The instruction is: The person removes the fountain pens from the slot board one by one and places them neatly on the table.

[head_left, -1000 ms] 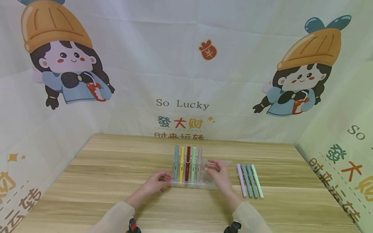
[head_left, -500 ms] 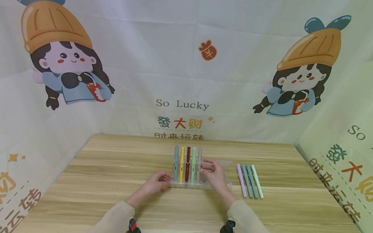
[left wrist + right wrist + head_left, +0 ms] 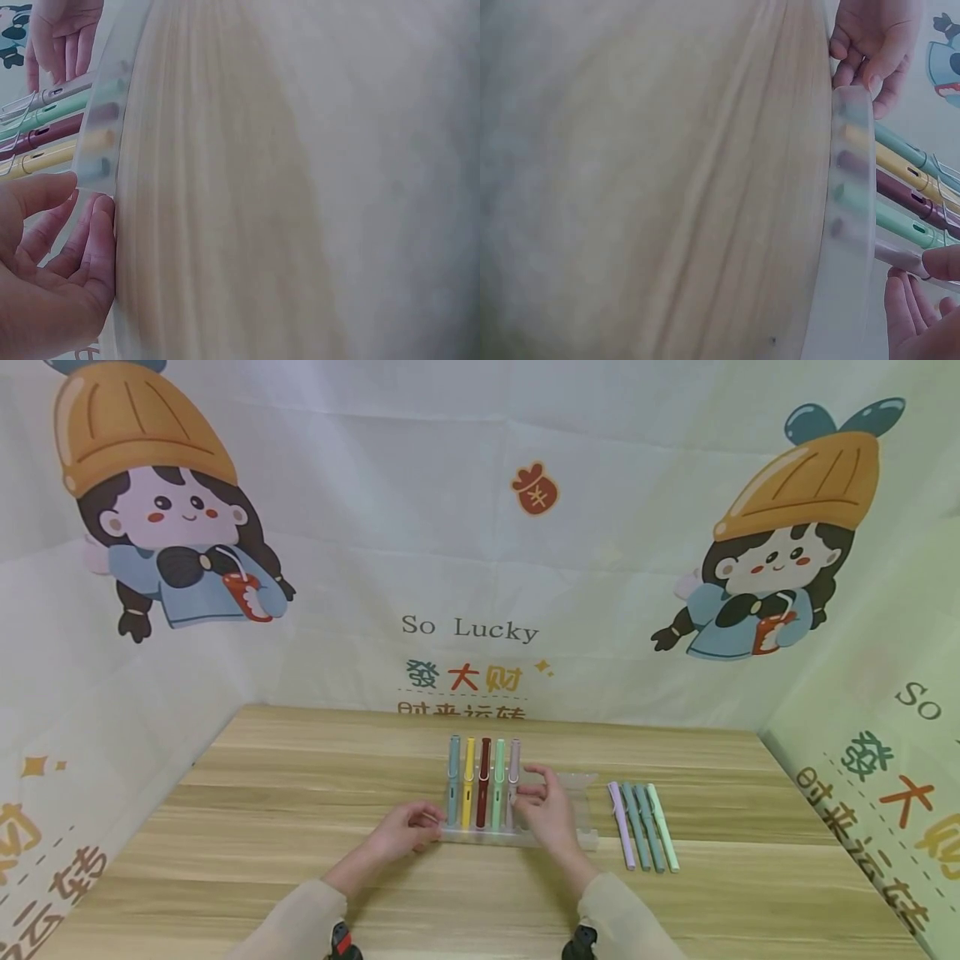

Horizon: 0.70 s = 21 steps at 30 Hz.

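Five pens (image 3: 482,802) stood in a clear rack (image 3: 480,837) at the bench's (image 3: 262,793) middle.
The left hand (image 3: 408,828) pinched the rack's left end; the right hand (image 3: 551,814) had just shifted to the mauve pen (image 3: 514,758), grip unclear, apparently adjusting it.

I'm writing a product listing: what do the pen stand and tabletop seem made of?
Pen stand: probably frosted, translucent plastic, since the ends of the pens show through it.
Tabletop: smooth wood or wood-look laminate; the streaky grain fits either.

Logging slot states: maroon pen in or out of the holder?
In: the wrist views show the maroon pen with its lower end inside the translucent holder.
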Available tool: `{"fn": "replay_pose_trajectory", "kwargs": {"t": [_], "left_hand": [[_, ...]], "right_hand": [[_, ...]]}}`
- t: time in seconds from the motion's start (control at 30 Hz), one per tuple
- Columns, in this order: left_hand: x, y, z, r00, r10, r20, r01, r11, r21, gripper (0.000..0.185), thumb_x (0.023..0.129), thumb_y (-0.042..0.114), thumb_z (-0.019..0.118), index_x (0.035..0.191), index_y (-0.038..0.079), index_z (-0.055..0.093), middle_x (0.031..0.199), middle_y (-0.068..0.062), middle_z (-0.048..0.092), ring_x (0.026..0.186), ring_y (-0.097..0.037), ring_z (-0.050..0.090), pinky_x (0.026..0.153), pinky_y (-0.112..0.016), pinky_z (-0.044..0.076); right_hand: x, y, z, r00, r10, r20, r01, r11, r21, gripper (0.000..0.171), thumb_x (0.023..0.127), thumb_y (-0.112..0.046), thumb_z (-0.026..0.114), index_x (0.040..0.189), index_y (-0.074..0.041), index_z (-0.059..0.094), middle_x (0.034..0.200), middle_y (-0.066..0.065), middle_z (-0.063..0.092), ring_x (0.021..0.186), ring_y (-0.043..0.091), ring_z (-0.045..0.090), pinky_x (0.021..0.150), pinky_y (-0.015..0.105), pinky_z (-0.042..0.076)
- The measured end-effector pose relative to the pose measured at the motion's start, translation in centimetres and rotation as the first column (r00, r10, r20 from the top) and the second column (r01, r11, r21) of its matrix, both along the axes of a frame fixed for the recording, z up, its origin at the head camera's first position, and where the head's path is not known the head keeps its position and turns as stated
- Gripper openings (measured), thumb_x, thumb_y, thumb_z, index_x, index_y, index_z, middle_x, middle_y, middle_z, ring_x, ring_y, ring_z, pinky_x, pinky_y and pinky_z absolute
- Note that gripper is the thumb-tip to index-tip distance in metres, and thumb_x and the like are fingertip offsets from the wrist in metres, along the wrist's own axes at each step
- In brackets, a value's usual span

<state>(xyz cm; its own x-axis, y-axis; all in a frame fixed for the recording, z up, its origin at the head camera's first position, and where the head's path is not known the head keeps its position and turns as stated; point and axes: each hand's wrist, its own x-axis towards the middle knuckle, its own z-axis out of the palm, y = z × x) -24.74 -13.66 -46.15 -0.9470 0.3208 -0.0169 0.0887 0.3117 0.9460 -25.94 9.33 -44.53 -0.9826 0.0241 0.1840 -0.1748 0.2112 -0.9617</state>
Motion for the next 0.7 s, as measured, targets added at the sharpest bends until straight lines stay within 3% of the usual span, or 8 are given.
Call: {"fn": "replay_pose_trajectory", "kwargs": {"t": [0.37,0.6,0.7], "left_hand": [[0.1,0.0,0.2,1.0,-0.012,-0.006,0.012,1.0,-0.002,0.021,0.085,-0.002,0.057,0.103,-0.012,0.054,0.088,-0.012,0.059,0.077,-0.017,0.054,0.065,-0.036,0.049],[1.5,0.4,2.5,1.0,-0.018,-0.01,0.018,1.0,0.001,0.02,0.085,-0.006,0.054,0.102,-0.017,0.051,0.088,-0.019,0.058,0.078,-0.021,0.054,0.067,-0.041,0.049],[1.4,0.4,2.4,1.0,-0.02,-0.012,0.02,1.0,0.0,0.02,0.085,-0.006,0.054,0.102,-0.016,0.051,0.089,-0.019,0.058,0.078,-0.021,0.055,0.067,-0.04,0.049]], "right_hand": [[-0.3,-0.3,0.0,1.0,-0.002,-0.026,0.004,0.998,0.066,0.051,0.075,0.01,0.062,0.123,0.001,0.046,0.087,0.018,0.063,0.081,0.029,0.063,0.07,0.033,0.052],[-0.3,-0.4,0.2,0.999,-0.019,-0.026,0.021,0.996,0.081,0.049,0.077,0.009,0.062,0.122,-0.001,0.048,0.088,0.016,0.063,0.08,0.027,0.061,0.071,0.033,0.052],[-0.2,-0.4,0.2,0.999,-0.024,-0.028,0.026,0.997,0.073,0.047,0.077,0.009,0.061,0.121,-0.001,0.049,0.089,0.017,0.063,0.081,0.027,0.061,0.071,0.033,0.052]]}}
